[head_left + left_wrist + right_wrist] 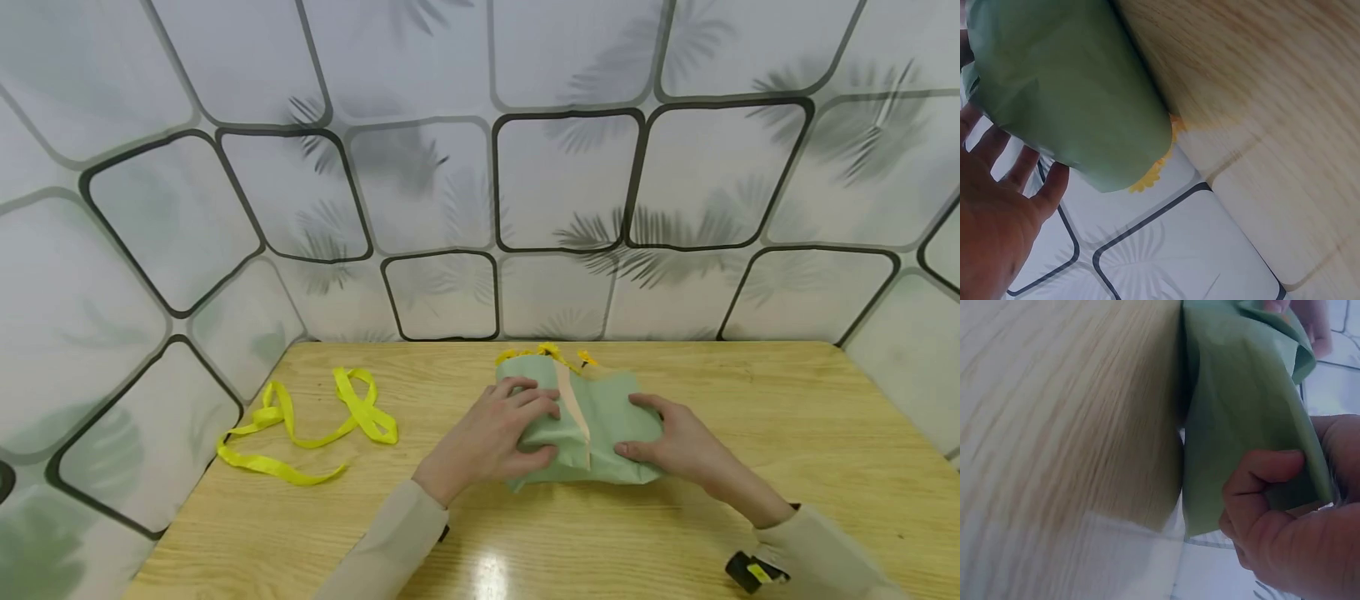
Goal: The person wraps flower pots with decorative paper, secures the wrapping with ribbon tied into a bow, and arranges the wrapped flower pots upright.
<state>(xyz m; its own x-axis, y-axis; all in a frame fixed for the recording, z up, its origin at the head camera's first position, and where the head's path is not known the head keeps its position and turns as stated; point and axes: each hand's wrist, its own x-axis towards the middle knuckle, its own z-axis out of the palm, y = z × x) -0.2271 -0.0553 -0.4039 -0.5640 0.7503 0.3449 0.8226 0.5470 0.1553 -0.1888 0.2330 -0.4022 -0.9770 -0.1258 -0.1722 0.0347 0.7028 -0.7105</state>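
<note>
Sheets of pale green wrapping paper (pixel 611 417) are folded around yellow flowers (pixel 549 350), whose heads poke out at the far edge. A light peach strip (pixel 573 408) runs down the paper's front. My left hand (pixel 498 429) rests with spread fingers on the left side of the paper. In the left wrist view, fingertips (pixel 1057 178) lie along the paper's edge. At the right side, my right hand (pixel 678 446) pinches the paper between thumb and fingers. The right wrist view shows the thumb bent over the green sheet (pixel 1241 394). Flower stems are hidden inside the wrap.
A long yellow ribbon (pixel 367 412) lies in loose loops on the left of the wooden table (pixel 787 417). Behind the table's back edge hangs a patterned curtain (pixel 570 183) with dark frames and leaf prints.
</note>
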